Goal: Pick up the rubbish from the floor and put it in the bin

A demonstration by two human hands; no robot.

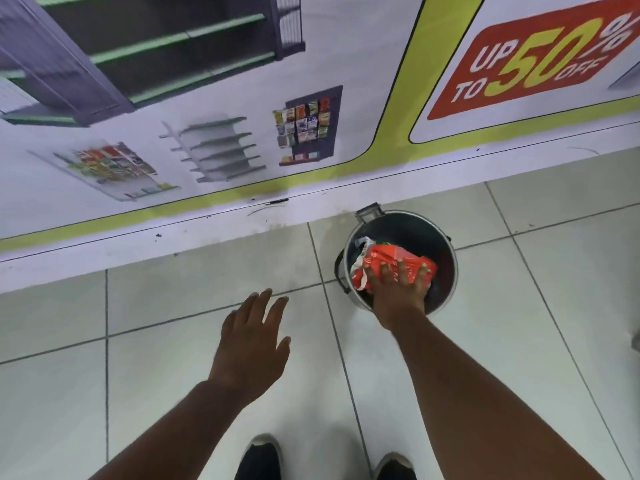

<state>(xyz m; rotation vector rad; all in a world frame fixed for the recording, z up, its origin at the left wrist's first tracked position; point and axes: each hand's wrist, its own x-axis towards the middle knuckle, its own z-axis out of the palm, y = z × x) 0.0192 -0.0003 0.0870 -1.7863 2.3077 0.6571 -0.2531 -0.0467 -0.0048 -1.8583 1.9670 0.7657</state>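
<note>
- Orange-red plastic wrapper (394,263), crumpled, is sitting in the mouth of the bin (446,244), with a paler, silvery scrap of packaging (364,244) showing at its upper-left edge; whether that scrap is part of the same wrapper cannot be told.
- Right hand (398,287) is pressing down on the wrapper from above, its fingers (401,268) spreading flat over the plastic rather than pinching it; whether they are gripping or only pushing cannot be told for sure.
- Left hand (254,344) is hovering over the floor (173,358) beside the bin, fingers apart and holding nothing.
- Progress, as a judgement: the carrying step is looking finished, since the rubbish is lying inside the rim and no longer on the floor. What is remaining appears to be letting go and drawing the right hand out.
- Tiles in view are showing no further litter, so nothing more to collect is visible from here; areas outside the view cannot be judged. Small dark specks along the foot of the printed wall banner (311,81) are too small to identify.
- Count: one round metal bin standing near the banner; one orange-red wrapper; one pale scrap beside it; two bare hands; two dark shoes (258,457) at the bottom edge, standing on the tiles.
</note>
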